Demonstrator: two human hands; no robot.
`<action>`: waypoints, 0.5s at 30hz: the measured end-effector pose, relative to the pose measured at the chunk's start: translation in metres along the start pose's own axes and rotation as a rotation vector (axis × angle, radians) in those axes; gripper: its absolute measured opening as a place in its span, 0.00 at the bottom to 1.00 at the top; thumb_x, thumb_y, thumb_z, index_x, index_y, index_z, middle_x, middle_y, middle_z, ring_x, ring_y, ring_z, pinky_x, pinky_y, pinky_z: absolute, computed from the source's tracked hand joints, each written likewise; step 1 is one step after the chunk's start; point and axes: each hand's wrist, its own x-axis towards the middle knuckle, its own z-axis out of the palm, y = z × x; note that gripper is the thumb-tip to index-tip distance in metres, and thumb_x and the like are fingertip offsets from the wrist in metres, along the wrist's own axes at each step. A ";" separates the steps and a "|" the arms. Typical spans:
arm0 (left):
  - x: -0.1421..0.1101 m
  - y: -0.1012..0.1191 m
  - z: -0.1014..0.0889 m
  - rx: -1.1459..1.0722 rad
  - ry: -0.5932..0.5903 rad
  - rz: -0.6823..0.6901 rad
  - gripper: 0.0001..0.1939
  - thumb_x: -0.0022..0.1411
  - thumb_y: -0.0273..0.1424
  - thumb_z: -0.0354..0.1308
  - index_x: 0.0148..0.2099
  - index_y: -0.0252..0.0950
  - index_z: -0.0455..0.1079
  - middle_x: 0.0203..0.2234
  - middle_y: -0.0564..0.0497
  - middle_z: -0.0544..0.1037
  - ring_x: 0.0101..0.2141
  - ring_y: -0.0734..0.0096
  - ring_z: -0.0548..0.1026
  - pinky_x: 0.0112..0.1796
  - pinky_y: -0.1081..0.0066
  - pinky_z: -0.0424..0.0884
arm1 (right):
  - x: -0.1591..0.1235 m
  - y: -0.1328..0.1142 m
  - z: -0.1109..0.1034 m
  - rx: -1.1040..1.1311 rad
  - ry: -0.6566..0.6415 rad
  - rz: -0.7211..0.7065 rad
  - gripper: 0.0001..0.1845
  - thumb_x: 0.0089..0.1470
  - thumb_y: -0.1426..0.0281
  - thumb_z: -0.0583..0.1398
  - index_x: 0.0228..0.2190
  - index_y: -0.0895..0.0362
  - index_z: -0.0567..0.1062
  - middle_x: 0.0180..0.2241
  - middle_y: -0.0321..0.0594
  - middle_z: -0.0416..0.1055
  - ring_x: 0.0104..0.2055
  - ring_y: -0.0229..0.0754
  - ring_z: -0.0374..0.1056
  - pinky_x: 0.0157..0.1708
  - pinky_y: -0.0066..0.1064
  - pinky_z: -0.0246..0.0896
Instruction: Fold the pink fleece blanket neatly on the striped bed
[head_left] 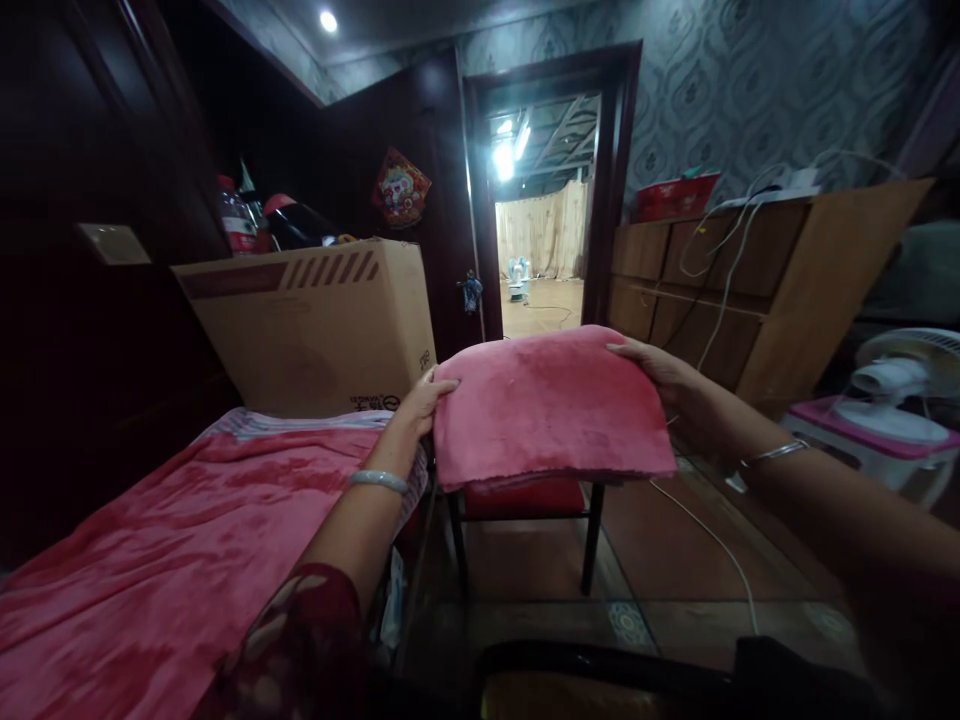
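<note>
A folded pink plush cloth (555, 410) is held up in front of me, above a chair with a red seat (525, 500). My left hand (426, 400) grips its left edge, thumb on top and fingers hidden beneath. On the opposite edge, my right hand (652, 368) pinches the cloth with the thumb over its upper surface. The cloth bulges upward in the middle, and its near edge shows layers. Whether it touches the chair, I cannot tell.
More pink plush fabric (172, 540) covers a surface at left, beside a large cardboard box (322, 330). A wooden cabinet (787, 270) with cables stands at right, near a white fan (892, 385) on a pink-topped stool (855, 425). A doorway opens ahead.
</note>
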 end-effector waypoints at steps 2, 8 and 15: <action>0.001 -0.001 -0.002 -0.014 0.034 -0.033 0.47 0.42 0.22 0.70 0.66 0.36 0.63 0.50 0.42 0.78 0.48 0.60 0.77 0.54 0.63 0.71 | 0.002 0.005 -0.002 0.023 0.024 -0.024 0.17 0.51 0.71 0.61 0.45 0.54 0.74 0.30 0.38 0.78 0.26 0.41 0.72 0.26 0.31 0.71; 0.000 0.010 0.009 -0.021 0.109 0.028 0.52 0.46 0.16 0.64 0.72 0.38 0.52 0.57 0.43 0.73 0.48 0.66 0.77 0.50 0.70 0.73 | 0.008 0.004 -0.005 0.006 0.025 -0.087 0.21 0.48 0.71 0.62 0.47 0.53 0.74 0.31 0.36 0.77 0.26 0.41 0.72 0.27 0.32 0.70; 0.006 0.012 0.026 0.028 0.152 0.078 0.47 0.49 0.16 0.62 0.71 0.36 0.54 0.59 0.41 0.72 0.52 0.64 0.75 0.52 0.69 0.71 | 0.005 -0.007 -0.004 0.005 0.144 -0.117 0.24 0.50 0.77 0.60 0.50 0.55 0.72 0.31 0.34 0.78 0.27 0.38 0.71 0.29 0.28 0.69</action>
